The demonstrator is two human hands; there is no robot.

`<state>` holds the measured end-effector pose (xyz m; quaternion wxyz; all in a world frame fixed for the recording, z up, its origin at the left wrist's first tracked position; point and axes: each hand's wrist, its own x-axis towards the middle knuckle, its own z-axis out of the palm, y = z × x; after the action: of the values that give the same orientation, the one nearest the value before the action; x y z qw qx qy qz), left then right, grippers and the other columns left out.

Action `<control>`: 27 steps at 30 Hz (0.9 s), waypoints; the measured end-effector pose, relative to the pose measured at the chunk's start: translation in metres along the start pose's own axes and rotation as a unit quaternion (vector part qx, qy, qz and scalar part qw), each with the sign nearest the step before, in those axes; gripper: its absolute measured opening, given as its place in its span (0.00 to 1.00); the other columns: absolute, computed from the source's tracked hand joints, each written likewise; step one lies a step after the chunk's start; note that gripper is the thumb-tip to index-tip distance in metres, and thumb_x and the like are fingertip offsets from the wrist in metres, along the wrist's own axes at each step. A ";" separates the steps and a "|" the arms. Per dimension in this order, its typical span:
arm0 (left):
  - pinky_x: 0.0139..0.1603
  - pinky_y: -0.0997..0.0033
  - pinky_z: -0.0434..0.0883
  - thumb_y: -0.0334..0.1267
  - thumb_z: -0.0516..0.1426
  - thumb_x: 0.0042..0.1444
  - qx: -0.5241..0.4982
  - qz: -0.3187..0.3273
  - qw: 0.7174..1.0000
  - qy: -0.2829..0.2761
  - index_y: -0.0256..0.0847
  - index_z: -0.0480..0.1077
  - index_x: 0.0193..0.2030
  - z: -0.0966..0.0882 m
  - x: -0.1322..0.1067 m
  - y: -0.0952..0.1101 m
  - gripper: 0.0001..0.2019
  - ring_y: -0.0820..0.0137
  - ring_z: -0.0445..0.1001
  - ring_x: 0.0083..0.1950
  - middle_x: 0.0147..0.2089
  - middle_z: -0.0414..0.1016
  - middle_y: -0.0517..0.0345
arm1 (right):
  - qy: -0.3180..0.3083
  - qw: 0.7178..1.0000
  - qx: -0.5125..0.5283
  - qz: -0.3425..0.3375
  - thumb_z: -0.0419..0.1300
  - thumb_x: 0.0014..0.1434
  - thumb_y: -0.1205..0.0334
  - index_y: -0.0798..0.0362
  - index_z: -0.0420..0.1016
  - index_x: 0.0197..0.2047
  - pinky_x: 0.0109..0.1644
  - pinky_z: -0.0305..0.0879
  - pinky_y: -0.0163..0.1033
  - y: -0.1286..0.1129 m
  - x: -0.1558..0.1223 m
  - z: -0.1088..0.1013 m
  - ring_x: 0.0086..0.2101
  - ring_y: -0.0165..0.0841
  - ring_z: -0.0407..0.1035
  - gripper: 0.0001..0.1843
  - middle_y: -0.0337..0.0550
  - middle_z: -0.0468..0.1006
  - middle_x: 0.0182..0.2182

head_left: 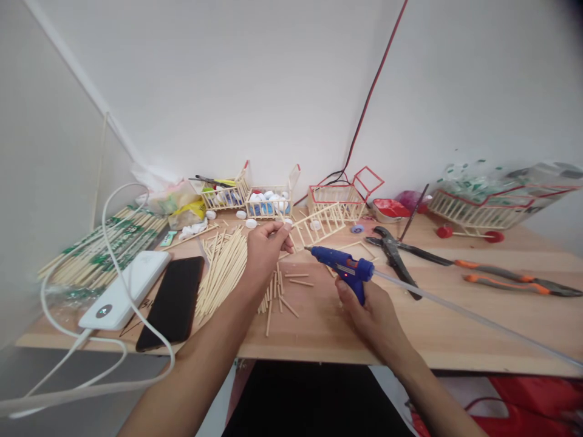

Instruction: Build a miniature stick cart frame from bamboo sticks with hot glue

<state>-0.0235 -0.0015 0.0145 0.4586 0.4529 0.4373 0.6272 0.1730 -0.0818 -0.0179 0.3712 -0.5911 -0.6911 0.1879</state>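
Note:
My left hand (268, 247) is closed, its thumb and fingertips pinching one end of a small ladder-like frame of wooden sticks (321, 226). The frame is held tilted above the table. My right hand (370, 312) is wrapped round the handle of a blue hot glue gun (344, 265), on which a small red light glows. The gun's nozzle points left, close to the lower edge of the frame; I cannot tell whether it touches. A long clear glue stick (473, 325) runs out of its back to the right. Short cut sticks (298, 281) lie below my left hand.
A pile of wooden sticks (223, 273), a black phone (172, 303), a white power bank (125, 290) and packed chopsticks (109, 252) fill the left. Along the wall stand several stick carts (334, 195). Black pliers (392, 258), orange-handled pliers (510, 285) and red paint (390, 208) are right.

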 end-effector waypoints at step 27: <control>0.25 0.76 0.69 0.43 0.63 0.48 -0.006 -0.004 1.000 0.000 0.35 0.73 0.28 0.000 0.000 -0.001 0.11 0.77 0.68 0.20 0.20 0.70 0.62 | 0.013 1.000 -0.011 0.021 0.50 0.62 0.43 0.57 0.75 0.38 0.28 0.59 0.37 -0.001 0.002 0.000 0.23 0.36 0.66 0.25 0.44 0.73 0.21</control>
<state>-0.0235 -0.0017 0.0137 0.4640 0.4481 0.4356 0.6278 0.1724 -0.0806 -0.0167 0.3694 -0.6119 -0.6756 0.1806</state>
